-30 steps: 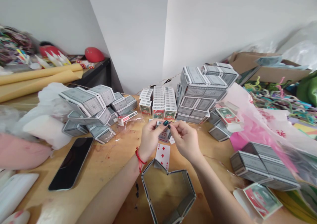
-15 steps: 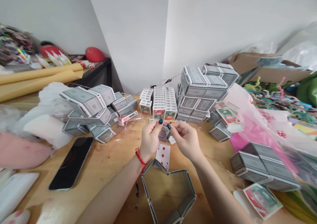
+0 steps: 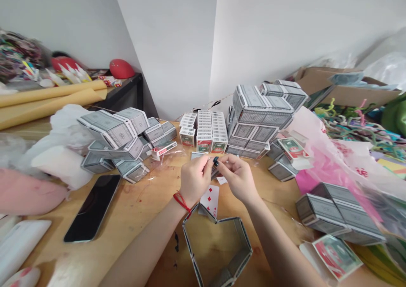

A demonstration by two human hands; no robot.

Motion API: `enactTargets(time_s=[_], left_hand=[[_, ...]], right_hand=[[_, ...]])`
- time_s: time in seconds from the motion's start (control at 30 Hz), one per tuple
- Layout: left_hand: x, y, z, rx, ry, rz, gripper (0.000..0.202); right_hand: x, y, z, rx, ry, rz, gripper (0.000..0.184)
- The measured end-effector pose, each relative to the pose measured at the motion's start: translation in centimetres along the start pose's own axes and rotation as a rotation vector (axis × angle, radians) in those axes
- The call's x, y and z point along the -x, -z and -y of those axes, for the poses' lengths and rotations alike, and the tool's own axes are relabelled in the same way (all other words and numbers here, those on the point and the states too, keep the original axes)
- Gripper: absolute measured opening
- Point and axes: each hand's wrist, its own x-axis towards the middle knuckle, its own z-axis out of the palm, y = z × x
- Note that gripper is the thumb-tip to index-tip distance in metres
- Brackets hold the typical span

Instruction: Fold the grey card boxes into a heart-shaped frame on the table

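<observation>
My left hand [image 3: 197, 177] and my right hand [image 3: 237, 176] meet above the middle of the table, thumbs and fingers pinched together. Between and below the fingertips shows part of a playing card [image 3: 215, 171], mostly hidden by the hands. Under them a diamonds playing card [image 3: 209, 197] lies face up, its lower edge behind a heart-shaped frame made of playing cards [image 3: 241, 232]. This frame stands hollow on the table between my forearms. A small white piece [image 3: 221, 180] lies beside the right fingers.
Stacked grey card-covered blocks stand at left [image 3: 111, 128] and right [image 3: 261, 109], with more at the right front [image 3: 339, 213]. Rows of card boxes [image 3: 204, 130] stand behind the hands. A phone [image 3: 92, 208] lies left; an opened card box [image 3: 336, 255] lies right.
My fingertips have come together, with the left hand turning inward and shifting slightly right. The card beneath the fingers is now more covered. The heart-shaped frame stays in place.
</observation>
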Motion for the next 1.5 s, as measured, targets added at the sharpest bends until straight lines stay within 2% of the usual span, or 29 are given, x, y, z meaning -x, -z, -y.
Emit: enactTargets(time_s=[0.3,0.43,0.57,0.63,0.73,0.87,0.97,1.2,1.5], left_hand=[[0.3,0.2,-0.4,-0.067,-0.100,-0.062,0.024],[0.0,0.4,-0.4,0.077,-0.013,-0.013,0.024],[-0.7,0.4,0.0,0.264,0.081,0.057,0.024],[-0.9,0.5,0.4,0.270,0.053,0.089,0.024],[-1.3,0.8,0.8,0.184,-0.036,0.118,0.019],[-1.4,1.2,1.0,0.077,-0.097,0.138,0.017],[-1.2,1.1,1.0,0.031,-0.109,0.137,0.017],[-0.7,0.7,0.7,0.027,-0.088,0.102,0.016],[-0.4,0.2,0.6,0.187,0.031,0.221,0.026]], right_hand=[[0.7,-1.0,0.4,-0.018,0.057,-0.121,0.023],[0.6,-0.9,0.2,0.057,0.128,-0.133,0.015],[0.1,0.0,-0.1,0.170,0.177,-0.025,0.011],[-0.2,0.6,-0.3,0.269,0.205,-0.018,0.013],[-0.2,1.2,-0.6,0.509,0.247,-0.094,0.016],[0.0,1.1,-0.6,0.775,0.286,-0.162,0.021],[0.2,0.8,-0.5,0.888,0.298,-0.190,0.020],[0.1,1.0,-0.5,0.866,0.302,-0.187,0.014],[-0.2,1.8,-0.6,0.984,0.354,-0.270,0.019]])
